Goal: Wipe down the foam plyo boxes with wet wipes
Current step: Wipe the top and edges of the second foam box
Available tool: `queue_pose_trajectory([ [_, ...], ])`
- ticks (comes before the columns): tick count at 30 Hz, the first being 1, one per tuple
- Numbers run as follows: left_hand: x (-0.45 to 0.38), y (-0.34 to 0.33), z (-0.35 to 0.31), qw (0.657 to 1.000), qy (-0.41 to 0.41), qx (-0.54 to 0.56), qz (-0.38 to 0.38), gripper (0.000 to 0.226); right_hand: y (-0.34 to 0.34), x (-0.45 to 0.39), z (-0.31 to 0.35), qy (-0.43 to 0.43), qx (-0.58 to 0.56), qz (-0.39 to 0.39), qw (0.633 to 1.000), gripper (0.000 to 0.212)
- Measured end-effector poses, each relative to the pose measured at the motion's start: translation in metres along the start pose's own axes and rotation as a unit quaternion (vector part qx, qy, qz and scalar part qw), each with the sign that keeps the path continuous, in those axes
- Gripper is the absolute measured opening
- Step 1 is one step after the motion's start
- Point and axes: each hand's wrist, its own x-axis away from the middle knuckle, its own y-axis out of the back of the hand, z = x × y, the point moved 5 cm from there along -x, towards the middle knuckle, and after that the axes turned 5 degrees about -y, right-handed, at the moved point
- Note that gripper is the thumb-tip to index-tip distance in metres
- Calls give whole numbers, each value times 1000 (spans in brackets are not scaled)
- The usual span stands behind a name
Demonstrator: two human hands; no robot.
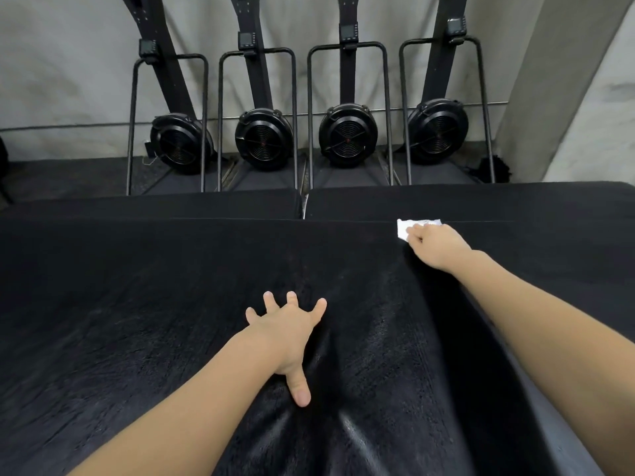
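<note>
Box (137,286), black foam, is seen filling the lower frame, its far edge running straight across just past the wipe. Wide bare top is left open to the left of both hands; the right edge drops away under the right forearm. Two lower boxes (154,206) are butted against the far edge, a narrow gap between them. Four fan machines (264,139) are lined along the wall (68,80) behind. Left hand (285,334) is laid flat mid-top, fingers spread wide and straight, thumb pointed back, nothing held. Wipe (403,228), white, is pressed at the far edge right of centre under the right hand (436,245), whose fingers are curled over it, arm stretched forward.
</note>
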Motion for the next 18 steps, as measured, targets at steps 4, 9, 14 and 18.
queue_pose_trajectory([
  [4,3,0,0,1000,1,1,-5,156,1,69,-3,40,-19,2,999,34],
  [9,15,2,-2,999,3,10,-32,150,0,179,-5,107,-49,-17,993,17],
  [14,33,-1,-8,994,-12,5,-108,139,5,282,2,153,-66,6,986,12],
  [18,56,-13,-7,985,-11,56,-165,126,4,340,5,159,-72,-16,985,13],
])
